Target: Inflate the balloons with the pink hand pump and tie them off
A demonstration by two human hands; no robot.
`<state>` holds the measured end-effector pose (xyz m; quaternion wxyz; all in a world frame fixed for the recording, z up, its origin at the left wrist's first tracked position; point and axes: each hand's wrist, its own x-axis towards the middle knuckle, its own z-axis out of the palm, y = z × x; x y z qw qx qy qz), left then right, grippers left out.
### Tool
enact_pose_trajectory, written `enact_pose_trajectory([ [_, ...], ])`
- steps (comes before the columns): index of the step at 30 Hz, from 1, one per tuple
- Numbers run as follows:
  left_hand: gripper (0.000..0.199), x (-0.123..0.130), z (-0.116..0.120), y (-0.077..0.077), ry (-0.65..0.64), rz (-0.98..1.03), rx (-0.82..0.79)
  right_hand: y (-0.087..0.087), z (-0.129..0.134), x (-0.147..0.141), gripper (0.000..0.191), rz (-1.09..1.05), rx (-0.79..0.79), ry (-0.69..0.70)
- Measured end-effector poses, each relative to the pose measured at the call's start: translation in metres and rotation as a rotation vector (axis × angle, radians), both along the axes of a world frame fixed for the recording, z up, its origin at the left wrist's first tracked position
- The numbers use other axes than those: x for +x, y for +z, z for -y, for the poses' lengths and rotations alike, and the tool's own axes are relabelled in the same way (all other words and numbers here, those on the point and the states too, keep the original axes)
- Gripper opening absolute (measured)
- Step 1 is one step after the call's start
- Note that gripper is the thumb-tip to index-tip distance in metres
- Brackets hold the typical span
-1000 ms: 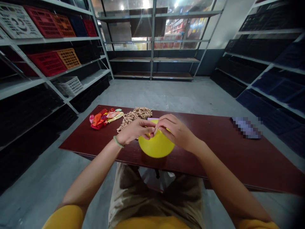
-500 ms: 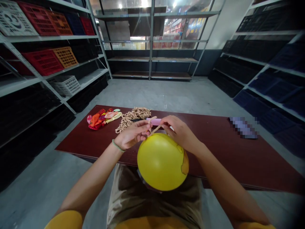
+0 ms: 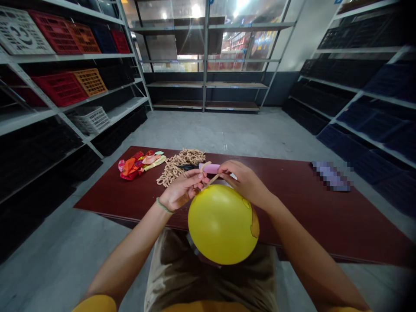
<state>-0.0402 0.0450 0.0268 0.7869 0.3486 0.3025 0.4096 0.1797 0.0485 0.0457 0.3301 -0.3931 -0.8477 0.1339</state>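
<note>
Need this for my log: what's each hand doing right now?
Left hand: closed, pinching a tan cord by the yellow balloon.
Right hand: closed, pinching the tan cord too.

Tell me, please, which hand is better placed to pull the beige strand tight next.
Probably the right hand: it pinches the strand away from the left hand, which sits close by the balloon and seems suited to steadying it.

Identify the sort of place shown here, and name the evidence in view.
Likely a storeroom or warehouse: metal shelving stands on three sides, plastic crates line its left side, and the floor looks like grey concrete.
</note>
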Motion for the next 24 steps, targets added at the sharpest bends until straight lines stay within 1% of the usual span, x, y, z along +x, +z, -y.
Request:
enact_pose_trajectory([
  [2, 0.020, 0.001, 0.001, 0.000, 0.015, -0.061, 0.016, 0.001, 0.004, 0.001, 0.010, 0.011, 0.001, -0.025],
  [5, 0.026, 0.002, 0.002, 0.001, 0.034, -0.153, 0.046, 0.005, 0.011, 0.005, 0.014, 0.054, 0.091, -0.032],
  [8, 0.033, 0.002, 0.001, 0.002, 0.006, -0.237, 0.075, 0.015, 0.016, 0.008, 0.017, 0.120, 0.185, -0.023],
  [10, 0.031, 0.001, 0.001, 0.003, -0.025, -0.298, 0.107, 0.022, 0.015, 0.008, 0.017, 0.148, 0.206, -0.018],
  [15, 0.019, 0.004, 0.003, 0.008, -0.125, -0.410, 0.258, 0.035, 0.002, 0.001, 0.018, 0.194, 0.218, 0.127],
  [18, 0.014, 0.008, 0.006, 0.012, -0.150, -0.432, 0.318, 0.036, -0.007, -0.006, 0.021, 0.177, 0.202, 0.185],
  [21, 0.013, 0.010, 0.009, 0.013, -0.154, -0.445, 0.324, 0.034, -0.012, -0.013, 0.022, 0.167, 0.189, 0.218],
  [24, 0.013, 0.012, 0.010, 0.010, -0.105, -0.420, 0.291, 0.029, -0.015, -0.018, 0.021, 0.210, 0.191, 0.187],
])
